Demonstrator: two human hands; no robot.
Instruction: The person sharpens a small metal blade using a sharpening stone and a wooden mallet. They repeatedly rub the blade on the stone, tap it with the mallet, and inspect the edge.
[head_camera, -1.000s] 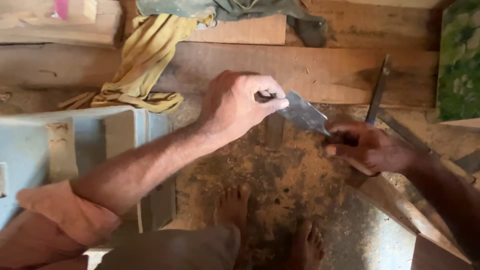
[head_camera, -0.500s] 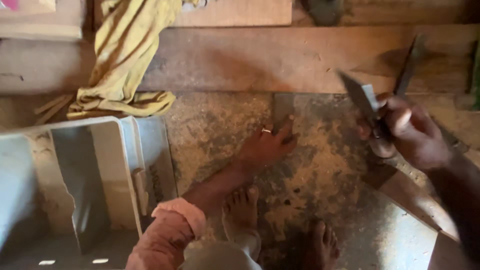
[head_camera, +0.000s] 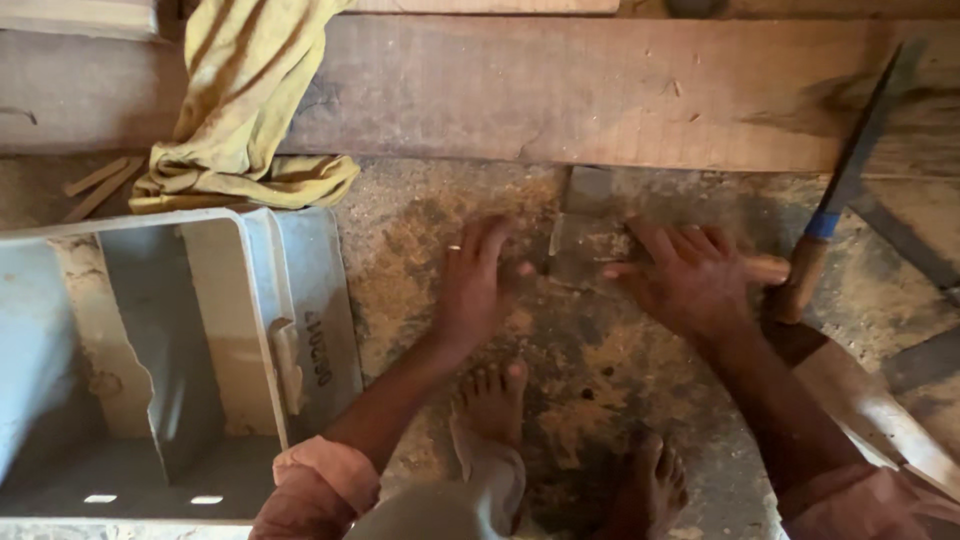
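Past my bare feet (head_camera: 490, 400), I see my left hand (head_camera: 472, 285) and right hand (head_camera: 690, 275) spread flat, gripping nothing, on the sawdust-covered floor (head_camera: 420, 250) beside a flat metal blade (head_camera: 585, 250) lying between them, below the wooden plank (head_camera: 560, 90).

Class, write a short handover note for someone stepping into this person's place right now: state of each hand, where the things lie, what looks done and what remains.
Left hand: open, flat on the sawdust-covered floor, holding nothing.
Right hand: open, palm down over the flat grey metal blade lying on the floor below the long wooden plank.
Wooden-handled file with blue band leans just right of the right hand, untouched.
Done: blade set down. Left: cannot tell from this view.
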